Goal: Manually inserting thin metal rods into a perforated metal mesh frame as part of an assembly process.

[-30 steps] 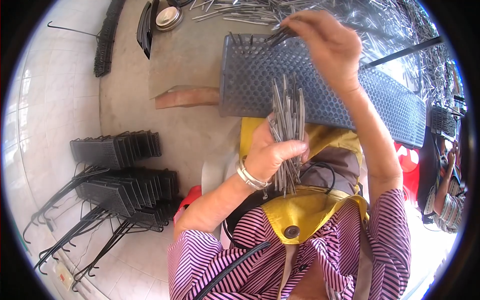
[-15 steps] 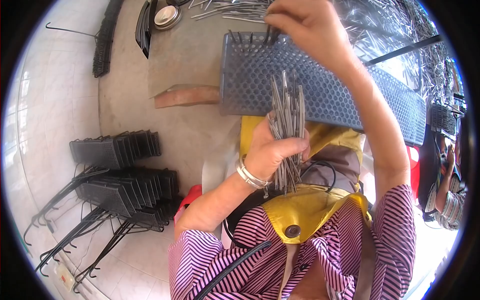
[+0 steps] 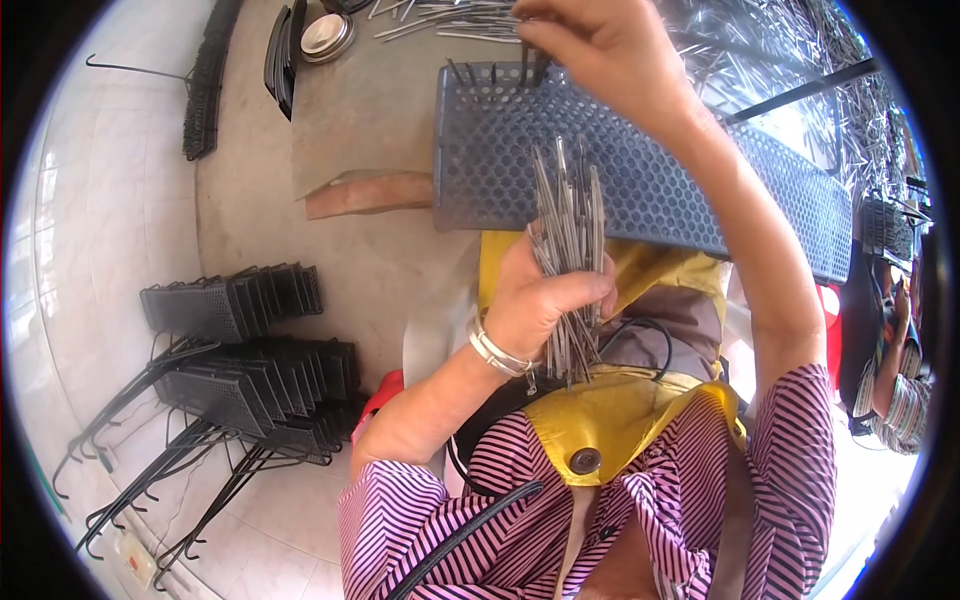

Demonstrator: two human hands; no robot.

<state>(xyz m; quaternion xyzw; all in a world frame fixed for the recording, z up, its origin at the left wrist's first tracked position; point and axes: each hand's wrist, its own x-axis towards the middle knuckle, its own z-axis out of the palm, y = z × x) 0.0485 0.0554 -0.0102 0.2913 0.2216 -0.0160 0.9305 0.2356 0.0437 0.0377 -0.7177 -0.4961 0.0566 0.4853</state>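
My left hand (image 3: 545, 300) grips a bundle of thin metal rods (image 3: 570, 250), held upright over my lap. My right hand (image 3: 610, 50) is raised at the far top edge of a grey perforated panel (image 3: 640, 180), its fingers pinched on a rod standing in the panel's edge. A few short rods (image 3: 495, 72) stick up from that edge to the left of my fingers. The panel lies across my lap, over a yellow apron (image 3: 620, 420).
Stacks of dark perforated racks with wire legs (image 3: 240, 370) lie on the floor at the left. Loose metal rods (image 3: 450, 15) and a round metal lid (image 3: 325, 35) sit at the top. Another person (image 3: 895, 380) sits at the right edge. A cardboard piece (image 3: 370, 195) lies by the panel.
My right hand has moved up and left along the panel's far edge. The left hand has kept the rod bundle nearly still.
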